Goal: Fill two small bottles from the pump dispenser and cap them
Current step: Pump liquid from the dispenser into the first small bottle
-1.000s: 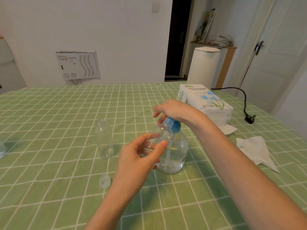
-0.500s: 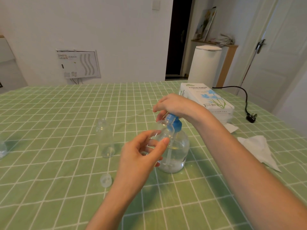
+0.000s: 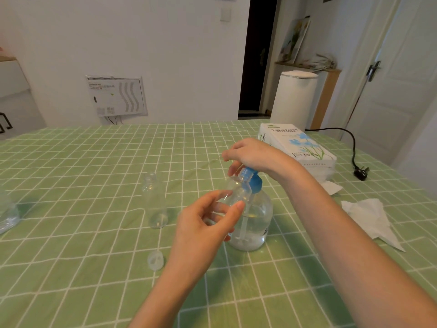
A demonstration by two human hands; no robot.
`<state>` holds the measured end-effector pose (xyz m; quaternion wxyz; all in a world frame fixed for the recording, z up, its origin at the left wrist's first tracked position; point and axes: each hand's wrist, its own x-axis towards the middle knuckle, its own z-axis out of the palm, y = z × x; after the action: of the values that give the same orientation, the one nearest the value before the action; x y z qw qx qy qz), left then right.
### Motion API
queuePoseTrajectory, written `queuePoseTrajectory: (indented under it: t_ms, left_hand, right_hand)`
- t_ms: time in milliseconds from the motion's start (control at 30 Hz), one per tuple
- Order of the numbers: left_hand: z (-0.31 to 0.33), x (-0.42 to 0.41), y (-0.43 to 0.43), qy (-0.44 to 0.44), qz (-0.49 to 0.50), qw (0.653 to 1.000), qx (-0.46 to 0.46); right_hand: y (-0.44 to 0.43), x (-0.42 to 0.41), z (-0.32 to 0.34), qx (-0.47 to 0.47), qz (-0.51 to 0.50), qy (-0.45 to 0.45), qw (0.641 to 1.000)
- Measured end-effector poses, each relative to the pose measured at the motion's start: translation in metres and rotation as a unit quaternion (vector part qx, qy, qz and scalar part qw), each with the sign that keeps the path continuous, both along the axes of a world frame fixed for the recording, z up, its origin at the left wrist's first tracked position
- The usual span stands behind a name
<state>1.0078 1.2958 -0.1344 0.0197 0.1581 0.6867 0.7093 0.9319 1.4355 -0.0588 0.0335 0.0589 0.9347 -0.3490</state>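
Observation:
The pump dispenser [image 3: 258, 217], a round clear bottle with a blue collar and a little liquid at the bottom, stands mid-table. My right hand [image 3: 254, 154] lies over its pump head, fingers curled down around it. My left hand [image 3: 203, 229] holds a small clear bottle [image 3: 239, 193] tilted, with its mouth up against the pump under my right hand. A second small clear bottle [image 3: 155, 202] stands upright and uncapped to the left. A clear cap [image 3: 155, 259] lies on the cloth in front of it.
The table wears a green checked cloth [image 3: 94, 176]. A tissue box [image 3: 298, 147] sits behind my right arm, a crumpled tissue [image 3: 369, 218] to its right, and a black plug with cord [image 3: 360, 174] near the right edge. A clear container [image 3: 7, 214] shows at the left edge.
My right hand has risen slightly with the pump head, so more blue stem shows. My left hand still holds the small bottle at the nozzle.

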Motion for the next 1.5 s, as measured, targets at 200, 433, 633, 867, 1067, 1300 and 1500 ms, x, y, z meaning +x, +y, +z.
queuePoseTrajectory:
  t_ms: [200, 433, 633, 867, 1067, 1300, 1500]
  left_hand:
    - [0.003, 0.0, 0.002, 0.002, 0.001, 1.0, 0.005]
    - [0.002, -0.001, 0.001, 0.005, 0.001, 1.0, 0.004]
    - [0.003, 0.0, 0.002, 0.002, 0.002, 1.0, 0.007]
    - [0.002, 0.001, 0.002, 0.006, 0.001, 1.0, 0.009]
    - [0.0, 0.002, 0.0, 0.004, 0.0, 1.0, 0.003]
    - [0.001, 0.001, 0.0, 0.006, 0.004, 1.0, 0.0]
    - [0.004, 0.0, 0.0, 0.009, 0.005, 1.0, -0.002]
  right_hand:
    - [0.004, 0.001, 0.013, 0.0, 0.01, 0.009, 1.0]
    - [-0.009, -0.009, 0.016, 0.007, -0.014, 0.014, 1.0]
    - [-0.008, -0.013, 0.007, 0.033, -0.02, 0.011, 0.999]
    - [-0.006, -0.015, 0.002, 0.038, -0.015, -0.011, 0.999]
    - [-0.006, -0.016, -0.008, 0.043, -0.014, -0.025, 0.999]
    - [-0.008, -0.014, -0.004, 0.052, -0.009, -0.014, 0.998]
    - [-0.007, -0.015, 0.006, 0.051, -0.002, -0.008, 0.999]
